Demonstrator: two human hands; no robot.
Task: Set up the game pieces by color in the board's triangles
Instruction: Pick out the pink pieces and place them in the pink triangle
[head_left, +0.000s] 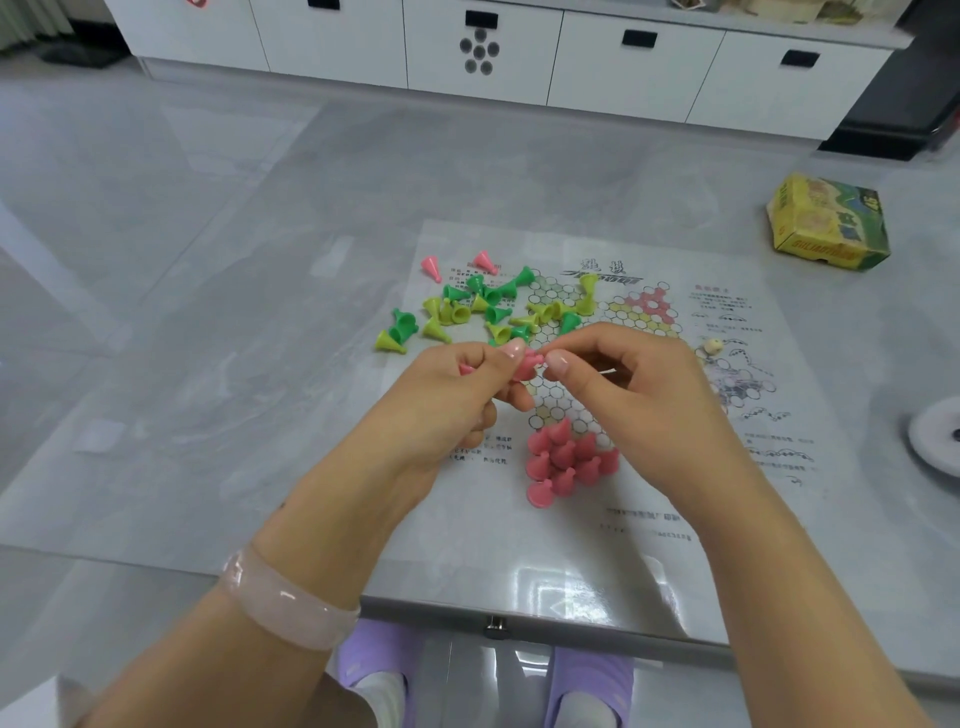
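Between both hands (524, 387): a pink piece (529, 364), pinched.

Pink cone pieces (566, 460) cluster on a white paper board (649, 467) printed with a black honeycomb of circles, some tinted yellow and pink. Green pieces (498, 314) mix with yellow-green pieces (441, 312). The box (826, 223) is yellow and green.

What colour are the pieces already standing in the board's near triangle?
Pink, clearest in the head view.
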